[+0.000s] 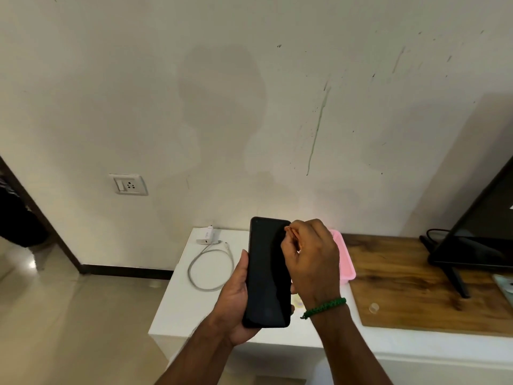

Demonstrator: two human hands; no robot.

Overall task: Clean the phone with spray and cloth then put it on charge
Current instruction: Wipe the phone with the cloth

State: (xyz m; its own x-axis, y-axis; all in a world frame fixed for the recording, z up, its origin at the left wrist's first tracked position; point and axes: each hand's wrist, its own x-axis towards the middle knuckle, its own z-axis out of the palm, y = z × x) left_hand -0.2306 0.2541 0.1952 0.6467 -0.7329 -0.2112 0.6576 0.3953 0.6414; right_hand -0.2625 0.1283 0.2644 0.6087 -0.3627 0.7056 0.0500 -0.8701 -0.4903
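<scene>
My left hand (236, 298) grips a black phone (268, 273) from behind and below, holding it upright over the white table (177, 307) with its dark screen facing me. My right hand (313, 259), with a green band on the wrist, has its fingers curled against the phone's upper right edge. A small orange-brown bit of cloth (288, 229) shows at its fingertips; the rest is hidden in the hand. A white charger plug (206, 236) and its looped white cable (211, 269) lie on the table to the left of the phone. No spray bottle is in view.
A wall socket with a switch (129, 185) sits low on the wall at left. A pink basket (346, 262) stands behind my right hand. On the wooden board (410, 282) at right stand a dark screen (483, 226) and a small clear cap (374, 307).
</scene>
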